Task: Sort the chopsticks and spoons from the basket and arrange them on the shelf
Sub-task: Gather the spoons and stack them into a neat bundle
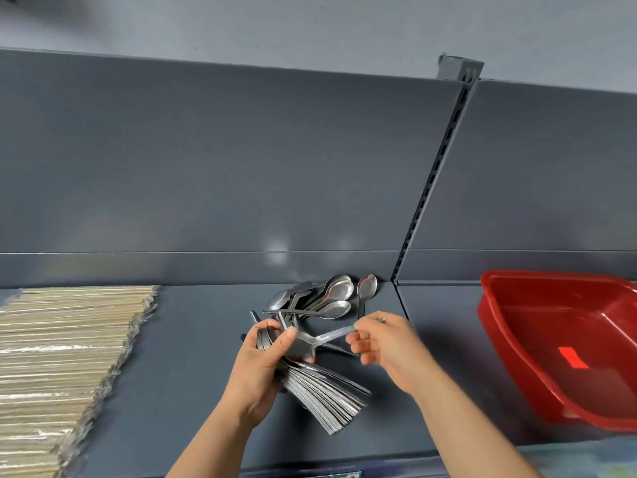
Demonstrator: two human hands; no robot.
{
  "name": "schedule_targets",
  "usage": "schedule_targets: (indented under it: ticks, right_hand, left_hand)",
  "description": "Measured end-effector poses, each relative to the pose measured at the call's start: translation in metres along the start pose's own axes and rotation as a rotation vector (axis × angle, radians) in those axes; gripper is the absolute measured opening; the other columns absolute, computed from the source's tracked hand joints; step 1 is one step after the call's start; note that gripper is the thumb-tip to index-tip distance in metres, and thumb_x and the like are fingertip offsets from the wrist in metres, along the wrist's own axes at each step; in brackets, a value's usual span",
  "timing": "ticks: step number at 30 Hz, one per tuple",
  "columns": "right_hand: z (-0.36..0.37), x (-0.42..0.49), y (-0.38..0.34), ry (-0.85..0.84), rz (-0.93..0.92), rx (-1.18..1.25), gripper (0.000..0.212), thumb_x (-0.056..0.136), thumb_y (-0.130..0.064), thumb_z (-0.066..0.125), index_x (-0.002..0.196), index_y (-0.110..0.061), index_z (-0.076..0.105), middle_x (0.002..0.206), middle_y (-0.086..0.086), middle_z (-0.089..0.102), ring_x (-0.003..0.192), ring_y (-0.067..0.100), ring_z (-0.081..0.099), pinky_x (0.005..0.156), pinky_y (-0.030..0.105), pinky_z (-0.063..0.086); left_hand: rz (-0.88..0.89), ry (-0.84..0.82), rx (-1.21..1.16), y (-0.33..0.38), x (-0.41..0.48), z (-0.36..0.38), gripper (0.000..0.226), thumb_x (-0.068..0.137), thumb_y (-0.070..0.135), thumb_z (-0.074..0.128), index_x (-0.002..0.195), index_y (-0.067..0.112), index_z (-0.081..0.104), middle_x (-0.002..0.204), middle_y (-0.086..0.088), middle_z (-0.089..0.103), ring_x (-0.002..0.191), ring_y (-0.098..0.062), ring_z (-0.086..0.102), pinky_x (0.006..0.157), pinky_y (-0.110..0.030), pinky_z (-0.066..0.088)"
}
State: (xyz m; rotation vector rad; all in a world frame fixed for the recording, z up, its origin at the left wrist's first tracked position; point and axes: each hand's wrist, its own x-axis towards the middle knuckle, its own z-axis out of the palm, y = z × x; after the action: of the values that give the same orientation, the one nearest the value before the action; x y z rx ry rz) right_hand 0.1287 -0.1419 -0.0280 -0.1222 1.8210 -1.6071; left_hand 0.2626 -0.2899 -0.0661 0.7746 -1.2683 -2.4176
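At the front of the dark grey shelf (179,357), the left hand (265,360) grips a thick stack of spoons (324,395). Its fingers curl round the bowls, and the handles fan out toward the lower right. The right hand (382,343), just beside it, pinches the handle of a single spoon (324,338) between thumb and fingers. That spoon's bowl lies against the stack under the left thumb. Just behind the hands, a loose pile of spoons (320,298) lies on the shelf, reaching the back panel (206,167). To the left, wrapped chopsticks (62,346) lie in packed rows. To the right, past a slotted upright (434,174), a red basket (496,315) sits on the neighbouring shelf section.
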Motion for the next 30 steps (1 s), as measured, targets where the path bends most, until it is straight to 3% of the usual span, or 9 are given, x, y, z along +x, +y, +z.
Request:
schedule_targets:
  ticks: [4,7,10,14,18,21,24,27,30]
  right_hand:
    - [0.001,-0.010,0.011,-0.113,-0.022,-0.199,0.010,0.085,-0.007,0.063,0.076,-0.009,0.066,0.069,0.005,0.065,0.054,0.011,0.052,0.049,0.020,0.041]
    - [0.003,-0.015,0.017,-0.223,-0.014,-0.244,0.008,0.088,-0.010,0.065,0.087,-0.008,0.072,0.083,0.007,0.070,0.074,0.015,0.064,0.070,0.024,0.054]
    - [0.007,-0.018,0.017,-0.305,0.007,-0.194,0.022,0.094,-0.003,0.055,0.100,-0.014,0.072,0.092,0.008,0.073,0.079,0.015,0.069,0.072,0.025,0.057]
    - [0.006,-0.018,0.016,-0.439,-0.039,-0.260,0.039,0.095,0.002,0.047,0.093,-0.023,0.076,0.091,0.001,0.076,0.081,0.010,0.071,0.071,0.020,0.055]
    - [-0.007,0.012,0.023,-0.030,-0.135,-0.357,0.014,0.091,-0.008,0.057,0.087,-0.007,0.071,0.082,0.009,0.070,0.070,0.017,0.065,0.075,0.039,0.057]
    - [-0.016,0.038,0.024,0.254,-0.213,-0.684,0.032,0.086,-0.025,0.062,0.068,0.000,0.053,0.063,0.009,0.048,0.059,0.021,0.041,0.057,0.036,0.041]
    - [-0.009,0.050,0.025,0.349,-0.201,-0.967,0.050,0.079,-0.039,0.068,0.059,-0.016,0.028,0.054,-0.001,0.030,0.052,0.020,0.026,0.047,0.031,0.019]
    - [-0.005,0.062,0.025,0.372,-0.179,-1.052,0.041,0.080,-0.022,0.062,0.058,-0.016,0.028,0.056,-0.002,0.035,0.060,0.027,0.038,0.043,0.029,0.021]
    - [-0.014,0.067,0.021,0.407,-0.165,-0.978,0.035,0.080,-0.014,0.056,0.059,-0.014,0.027,0.057,0.001,0.034,0.059,0.024,0.031,0.042,0.028,0.019]
  left_hand:
    - [0.066,0.066,0.057,-0.005,0.010,-0.003,0.031,0.089,0.012,0.063,0.114,0.008,0.045,0.094,-0.037,0.065,0.060,-0.035,0.063,0.045,-0.027,0.030]
    - [0.153,0.079,-0.011,-0.005,0.012,-0.003,0.024,0.091,-0.005,0.045,0.107,0.012,0.049,0.096,-0.023,0.069,0.072,-0.038,0.069,0.047,-0.035,0.047]
    - [0.228,0.105,-0.134,-0.004,0.013,-0.001,0.041,0.087,-0.016,0.038,0.097,0.018,0.057,0.099,-0.016,0.068,0.090,-0.037,0.071,0.069,-0.046,0.058]
    - [0.288,0.144,-0.175,-0.004,0.016,0.000,0.038,0.088,-0.014,0.044,0.087,0.020,0.061,0.081,-0.012,0.066,0.067,-0.029,0.066,0.066,-0.044,0.057]
    - [0.269,0.185,-0.160,0.000,0.022,-0.005,0.014,0.084,0.011,0.070,0.087,0.019,0.058,0.071,-0.011,0.062,0.060,-0.025,0.062,0.062,-0.041,0.056]
    - [0.251,0.197,-0.108,0.002,0.027,-0.008,0.025,0.076,0.027,0.074,0.091,0.015,0.059,0.072,-0.006,0.063,0.061,-0.022,0.063,0.059,-0.037,0.055]
    - [0.242,0.163,-0.085,0.003,0.030,-0.006,0.030,0.076,0.027,0.074,0.095,0.010,0.057,0.072,-0.010,0.060,0.060,-0.025,0.060,0.057,-0.037,0.054]
    - [0.220,0.149,-0.075,0.003,0.032,-0.003,0.032,0.077,0.025,0.073,0.098,0.008,0.057,0.073,-0.010,0.060,0.061,-0.026,0.061,0.057,-0.038,0.055]
    - [0.202,0.128,-0.062,0.005,0.036,-0.001,0.034,0.078,0.025,0.074,0.099,0.004,0.057,0.079,-0.011,0.060,0.066,-0.028,0.062,0.059,-0.039,0.054]
